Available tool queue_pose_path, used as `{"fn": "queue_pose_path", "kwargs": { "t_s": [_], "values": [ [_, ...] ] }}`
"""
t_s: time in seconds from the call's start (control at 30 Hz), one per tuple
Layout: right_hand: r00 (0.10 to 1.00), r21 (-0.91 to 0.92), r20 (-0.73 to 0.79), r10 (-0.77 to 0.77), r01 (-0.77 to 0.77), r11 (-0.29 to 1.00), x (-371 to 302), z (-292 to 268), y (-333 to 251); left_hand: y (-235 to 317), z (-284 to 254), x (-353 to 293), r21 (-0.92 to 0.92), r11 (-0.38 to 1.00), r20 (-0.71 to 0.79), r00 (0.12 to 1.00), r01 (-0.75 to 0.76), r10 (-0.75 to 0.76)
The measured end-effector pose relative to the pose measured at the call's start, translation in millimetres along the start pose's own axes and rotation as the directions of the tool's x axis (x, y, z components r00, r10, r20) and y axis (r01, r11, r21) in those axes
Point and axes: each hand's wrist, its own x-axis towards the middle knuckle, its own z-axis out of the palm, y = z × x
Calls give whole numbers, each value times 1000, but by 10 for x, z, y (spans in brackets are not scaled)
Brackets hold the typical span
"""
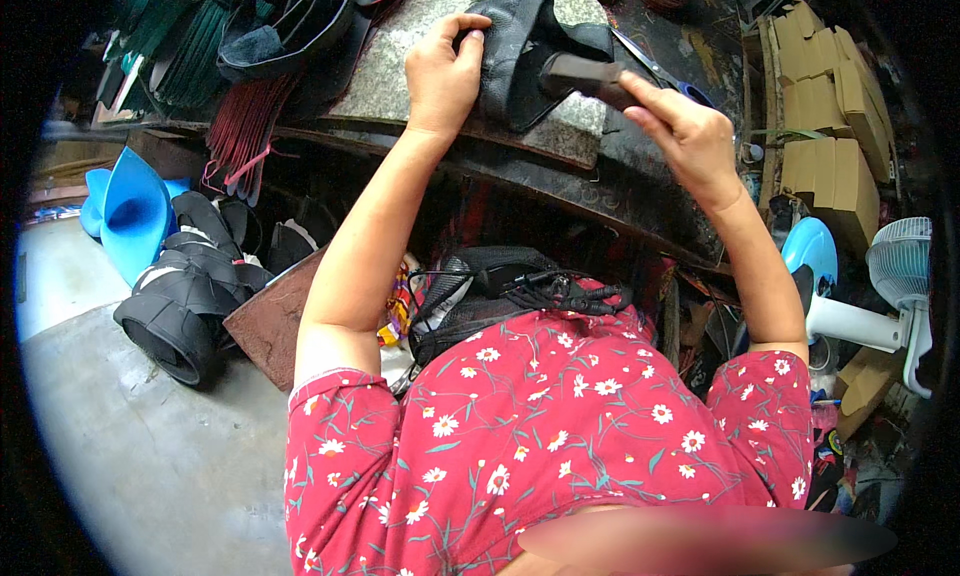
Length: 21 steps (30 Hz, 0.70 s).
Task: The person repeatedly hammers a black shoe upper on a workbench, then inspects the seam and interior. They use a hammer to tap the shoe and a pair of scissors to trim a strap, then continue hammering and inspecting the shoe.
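Note:
My left hand (448, 71) pinches the left edge of a black leather piece (508, 61), which looks like a shoe upper with a curved band. The leather rests on a worn grey stone slab (400, 81) on the dark workbench. At the leather's right side, my right hand (685, 136) is closed round a dark hammer (585, 76), its index finger stretched along the handle. The hammer's head is over the inner part of the leather, slightly blurred; I cannot tell whether they touch. Scissors with blue handles (694, 94) lie just beyond my right hand.
A black round container (285, 56) and bundles of dark red strips (245, 126) are at the bench's left. Rolled black pieces (185, 306) and blue sheets (135, 216) lie on a grey surface. Cardboard boxes (830, 186) and a white fan (900, 276) stand at the right.

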Motion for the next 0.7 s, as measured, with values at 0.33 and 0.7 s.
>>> {"fn": "queue_pose_path", "kwargs": {
  "t_s": [0.33,0.7],
  "values": [
    [996,120,-10,93,-91,989,-197,-265,209,-52,-87,123,-280,880,184,922,383,-342],
    [984,-78,169,-60,74,994,-544,-235,421,482,-288,555,-627,524,534,808,576,-250]
  ]
}}
